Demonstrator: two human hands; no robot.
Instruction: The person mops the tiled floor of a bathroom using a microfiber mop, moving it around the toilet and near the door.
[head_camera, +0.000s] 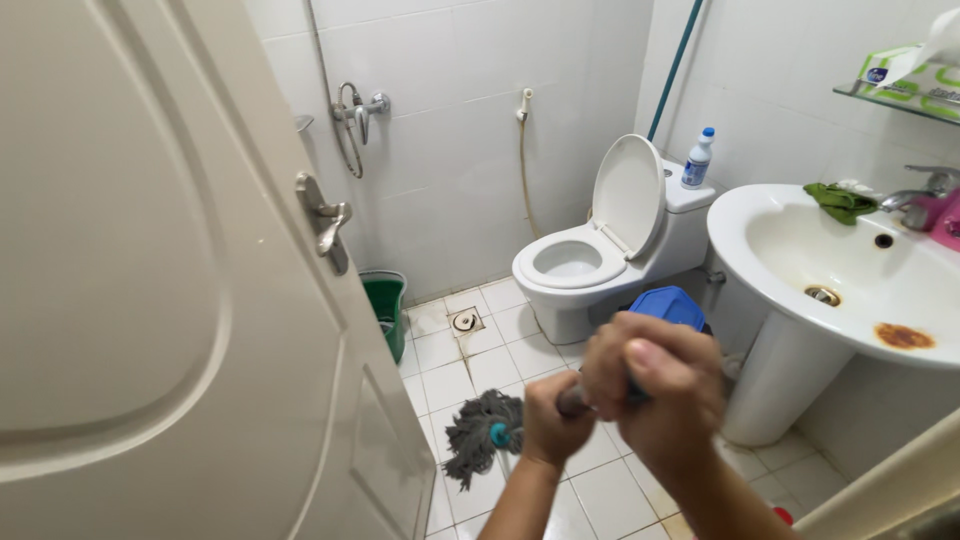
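Note:
Both my hands grip the handle of a string mop. My left hand (551, 419) holds the handle lower down, close to the grey mop head (479, 433), which rests on the white floor tiles. My right hand (660, 385) closes around the handle higher up, nearer to me. Only a short dark piece of the handle shows between the hands.
An open cream door (180, 300) with a metal lever fills the left. A green bucket (385, 305) stands behind it. A white toilet (590, 255) with raised lid, a blue bin (668, 305), a pedestal sink (830, 280) and a floor drain (464, 321) lie ahead.

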